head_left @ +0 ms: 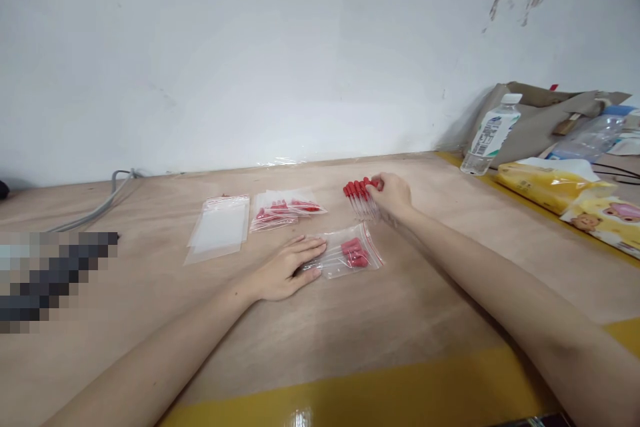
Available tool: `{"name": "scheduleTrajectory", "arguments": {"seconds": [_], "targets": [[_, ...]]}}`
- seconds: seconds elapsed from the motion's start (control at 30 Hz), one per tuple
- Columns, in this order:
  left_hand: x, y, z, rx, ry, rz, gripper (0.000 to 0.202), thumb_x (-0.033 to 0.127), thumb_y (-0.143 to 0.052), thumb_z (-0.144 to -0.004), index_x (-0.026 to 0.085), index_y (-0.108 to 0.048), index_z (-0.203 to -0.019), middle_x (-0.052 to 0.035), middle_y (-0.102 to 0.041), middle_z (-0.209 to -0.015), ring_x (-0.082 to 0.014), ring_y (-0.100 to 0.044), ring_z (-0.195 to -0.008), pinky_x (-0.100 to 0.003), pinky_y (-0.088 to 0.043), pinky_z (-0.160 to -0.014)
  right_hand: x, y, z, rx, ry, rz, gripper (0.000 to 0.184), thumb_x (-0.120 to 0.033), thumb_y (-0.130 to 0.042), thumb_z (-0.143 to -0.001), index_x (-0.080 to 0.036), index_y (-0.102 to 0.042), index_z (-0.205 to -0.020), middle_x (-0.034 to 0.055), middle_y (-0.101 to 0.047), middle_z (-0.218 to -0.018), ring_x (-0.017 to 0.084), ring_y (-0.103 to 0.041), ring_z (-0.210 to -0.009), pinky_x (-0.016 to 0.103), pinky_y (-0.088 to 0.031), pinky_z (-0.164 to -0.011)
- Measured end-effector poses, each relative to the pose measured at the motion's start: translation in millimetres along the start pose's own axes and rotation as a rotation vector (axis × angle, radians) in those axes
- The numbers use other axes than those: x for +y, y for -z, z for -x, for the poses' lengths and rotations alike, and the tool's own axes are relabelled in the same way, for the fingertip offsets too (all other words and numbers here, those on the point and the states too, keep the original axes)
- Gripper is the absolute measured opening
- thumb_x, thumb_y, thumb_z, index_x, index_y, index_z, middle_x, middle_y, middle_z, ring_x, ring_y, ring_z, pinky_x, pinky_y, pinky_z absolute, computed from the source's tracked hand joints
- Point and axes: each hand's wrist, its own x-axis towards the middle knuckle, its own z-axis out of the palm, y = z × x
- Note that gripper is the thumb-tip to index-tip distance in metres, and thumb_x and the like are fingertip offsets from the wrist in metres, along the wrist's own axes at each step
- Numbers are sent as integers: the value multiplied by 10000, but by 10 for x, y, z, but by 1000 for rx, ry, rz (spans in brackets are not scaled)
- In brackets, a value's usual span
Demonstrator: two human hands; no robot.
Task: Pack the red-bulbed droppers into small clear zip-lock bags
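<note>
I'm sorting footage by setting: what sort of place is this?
Probably a makeshift indoor workspace, perhaps a small workshop. What suggests it: the broad wood-look tabletop, the flat clear zip bags laid out on it, and the red-tipped pieces lined up in a row.

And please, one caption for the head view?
Left hand on a clear bag, right hand at red-topped pieces.

Your bare left hand lies palm down, fingers extended, thumb apart; your bare right hand is stretched farther forward, thumb and fingertips pinched close, its bare forearm slanting inward.
</note>
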Motion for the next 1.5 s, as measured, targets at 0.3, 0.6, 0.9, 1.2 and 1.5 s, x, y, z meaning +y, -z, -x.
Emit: {"name": "scheduleTrajectory", "arguments": {"seconds": [0.3,0.6,0.9,1.2,1.5], "targets": [[-43,-46,7,22,-12,9,422,335,-333,-943,216,-377,-1346,-47,-364,-1407,-189,-298,-1317,-412,-208,-1106,6,-257,-327,16,-208,-227,164,-303,-630,-657,-182,-690,-752,98,-626,-902,255,-557,-940,382,-406,-846],[-17,-28,13,15,18,2,439,369,-349,-936,208,-383,-1343,-56,-369,-1406,-199,-310,-1309,-394,-267,-1085,20,222,10,24,-178,-806,176,-337,-477,-814,-208,-418,-918,-18,-606,-664,84,-495,-452,206,-391,-447],[18,-28,16,43,24,-12,449,382,-401,-914,219,-396,-1332,-67,-393,-1390,-209,-349,-1289,-406,-302,-1065,136,251,725,-147,-280,-1244,421,-469,-661,-664,-242,-354,-842,-62,-588,-643,112,-587,-512,255,-474,-528],[8,-33,26,36,29,-19,471,418,-389,-914,224,-376,-1342,-61,-383,-1397,-209,-344,-1290,-393,-296,-1069,129,204,876,-232,-299,-1332,371,-439,-665,-681,-250,-392,-847,-54,-601,-663,120,-615,-584,281,-502,-613],[36,-2,21,46,44,-16,525,411,-403,-910,233,-272,-1386,-57,-377,-1400,-218,-349,-1280,-397,-305,-1056,140,208,858,-639,-110,-1038,287,-311,-747,-601,-167,-580,-785,2,-648,-774,104,-591,-697,258,-472,-693]]}}
